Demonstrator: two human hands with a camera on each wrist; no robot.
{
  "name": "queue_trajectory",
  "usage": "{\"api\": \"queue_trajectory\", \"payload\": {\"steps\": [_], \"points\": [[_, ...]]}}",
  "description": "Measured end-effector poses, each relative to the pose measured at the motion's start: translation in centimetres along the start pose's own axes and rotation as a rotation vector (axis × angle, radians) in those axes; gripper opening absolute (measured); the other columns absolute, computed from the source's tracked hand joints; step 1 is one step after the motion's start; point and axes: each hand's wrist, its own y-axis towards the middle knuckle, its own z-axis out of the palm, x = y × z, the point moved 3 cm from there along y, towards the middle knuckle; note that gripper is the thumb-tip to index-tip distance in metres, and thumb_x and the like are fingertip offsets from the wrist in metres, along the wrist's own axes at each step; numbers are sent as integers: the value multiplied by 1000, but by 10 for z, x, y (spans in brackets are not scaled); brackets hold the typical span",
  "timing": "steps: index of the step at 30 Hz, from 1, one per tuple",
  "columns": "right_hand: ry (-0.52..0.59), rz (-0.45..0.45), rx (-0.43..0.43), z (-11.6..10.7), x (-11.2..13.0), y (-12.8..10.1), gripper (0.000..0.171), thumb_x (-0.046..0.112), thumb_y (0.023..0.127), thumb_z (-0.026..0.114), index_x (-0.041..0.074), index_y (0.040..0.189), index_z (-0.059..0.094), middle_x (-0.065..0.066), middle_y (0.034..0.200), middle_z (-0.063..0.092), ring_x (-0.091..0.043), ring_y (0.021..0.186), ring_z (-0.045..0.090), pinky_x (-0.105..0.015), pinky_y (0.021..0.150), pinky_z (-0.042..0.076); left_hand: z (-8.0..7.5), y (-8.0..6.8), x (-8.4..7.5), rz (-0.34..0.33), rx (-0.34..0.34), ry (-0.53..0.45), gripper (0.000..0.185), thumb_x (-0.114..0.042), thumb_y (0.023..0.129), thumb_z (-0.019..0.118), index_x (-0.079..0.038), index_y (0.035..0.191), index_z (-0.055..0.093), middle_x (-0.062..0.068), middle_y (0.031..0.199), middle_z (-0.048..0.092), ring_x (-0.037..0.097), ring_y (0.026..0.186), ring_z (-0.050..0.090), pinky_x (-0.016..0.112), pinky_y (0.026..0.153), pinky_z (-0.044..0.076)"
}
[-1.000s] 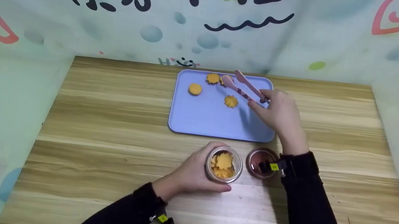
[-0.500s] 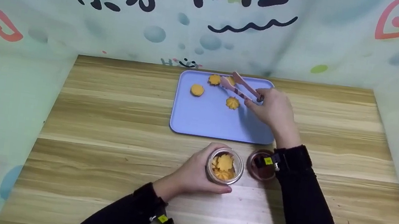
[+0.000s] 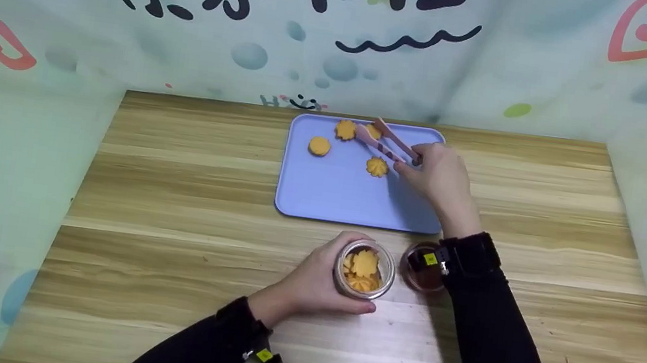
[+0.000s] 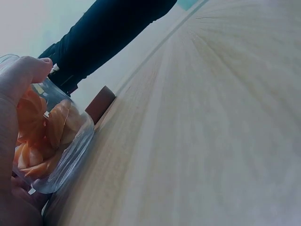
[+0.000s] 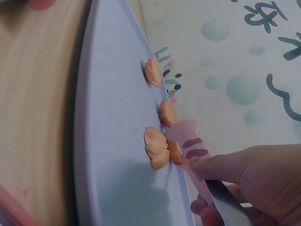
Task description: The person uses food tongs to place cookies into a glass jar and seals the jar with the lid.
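Observation:
My left hand [image 3: 316,280] grips a clear jar [image 3: 387,280] with several flower-shaped cookies [image 3: 364,264] inside. Through its wall, the left wrist view shows the cookies piled up. My right hand [image 3: 443,175] holds a pair of pink tongs [image 3: 389,151] over the back of a blue tray [image 3: 352,201]. The tongs' arms are apart, with one cookie [image 3: 373,130] at the back edge between their tips. Nearby on the tray lie a ridged cookie [image 3: 377,167], a scalloped cookie [image 3: 345,130] and a rounder cookie [image 3: 319,146].
A reddish-brown round lid [image 3: 426,280] lies on the wooden table [image 3: 185,188] just right of the jar, partly covered by the right wrist's camera. Behind the table's back edge hangs a printed cloth [image 3: 189,64] with black lettering.
My right hand has moved slightly left and the tongs have come down around the cookie at the tray's back edge. The left hand and jar stay nearly in place.

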Motion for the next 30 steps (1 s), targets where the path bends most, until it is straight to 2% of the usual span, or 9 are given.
{"api": "queue_trajectory", "payload": {"steps": [1, 4, 6, 8, 11, 17, 20, 25, 30], "points": [[3, -3, -1, 0, -1, 0, 28, 39, 84, 68, 12, 87, 68, -2, 66, 49, -20, 59, 43, -30, 50, 32, -2, 0, -5, -1, 3, 0, 95, -45, 56, 89, -29, 134, 38, -16, 127, 53, 4, 117, 54, 28, 107, 43], [10, -12, 2, 0, -3, -2, 25, 37, 84, 68, 11, 84, 68, -2, 66, 51, -20, 58, 43, -30, 49, 32, -2, 0, -6, 4, 2, 9, 94, -45, 57, 89, -30, 134, 38, -16, 126, 53, 4, 117, 54, 28, 106, 43], [15, -10, 10, -1, -4, -3, 24, 36, 85, 67, 12, 84, 68, -3, 66, 52, -20, 58, 43, -31, 49, 32, -2, 1, -5, 1, 3, 12, 94, -46, 56, 89, -31, 134, 38, -16, 126, 53, 4, 116, 54, 28, 106, 43], [20, -8, 16, -3, -6, -5, 23, 35, 86, 67, 12, 83, 68, -3, 67, 53, -20, 58, 43, -31, 49, 33, 0, 1, 3, 10, -4, 25, 95, -51, 55, 88, -35, 133, 36, -18, 126, 53, 2, 116, 54, 27, 106, 44], [34, -3, 19, -6, -8, -9, 22, 36, 85, 67, 13, 85, 70, -4, 69, 56, -21, 60, 45, -31, 51, 34, 0, 1, 4, 8, -3, 18, 95, -50, 55, 88, -35, 133, 37, -18, 126, 53, 3, 116, 54, 27, 106, 44], [146, -23, 1, -19, -12, -28, 31, 40, 83, 71, 15, 101, 74, -7, 95, 68, -24, 79, 54, -33, 67, 39, 1, -1, 4, -9, 1, 8, 96, -50, 54, 89, -36, 133, 37, -18, 126, 53, 2, 116, 54, 28, 106, 44], [207, -45, 10, -31, -11, -44, 37, 44, 81, 71, 19, 109, 72, -4, 101, 69, -22, 74, 57, -32, 63, 43, 1, -1, 5, -17, -1, 10, 95, -51, 54, 88, -36, 133, 37, -18, 125, 54, 2, 116, 54, 28, 105, 44], [259, -178, 96, -55, -9, -71, 35, 48, 81, 70, 29, 110, 70, 4, 89, 66, -12, 50, 53, -27, 42, 44, 1, 0, 5, -15, -4, 13, 95, -51, 54, 88, -36, 133, 37, -18, 125, 53, 2, 115, 54, 28, 105, 44], [275, -422, 170, -80, -7, -98, 25, 39, 83, 71, 30, 106, 70, 11, 84, 66, -8, 55, 54, -22, 45, 44, 1, 0, 6, -12, -10, 29, 97, -51, 54, 88, -36, 134, 36, -18, 127, 53, 2, 116, 54, 29, 105, 44]]}}
